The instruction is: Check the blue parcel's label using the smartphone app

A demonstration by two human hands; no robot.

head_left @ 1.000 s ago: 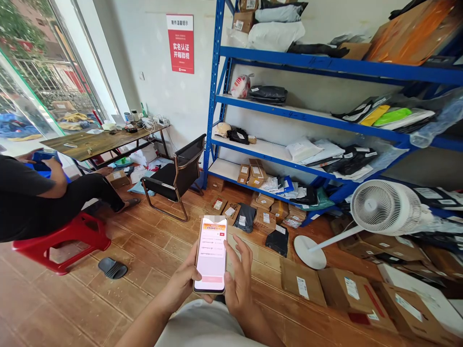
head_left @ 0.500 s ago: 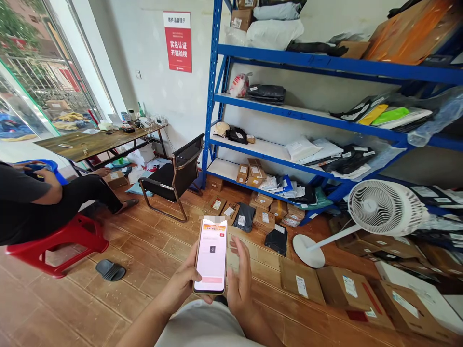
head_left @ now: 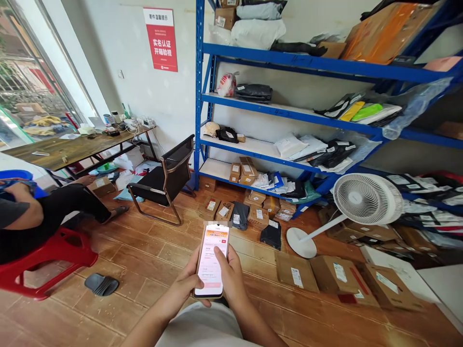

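1. Pink screen glows on the phone (head_left: 212, 260), low in the middle, above the lap.
2. Left hand (head_left: 184, 288) wraps its side and holds it up.
3. Right hand (head_left: 231, 279) cups the other side, thumb on the glass, tapping.
4. Cardboard boxes (head_left: 334, 275) lie beyond, by a white fan (head_left: 365, 198).
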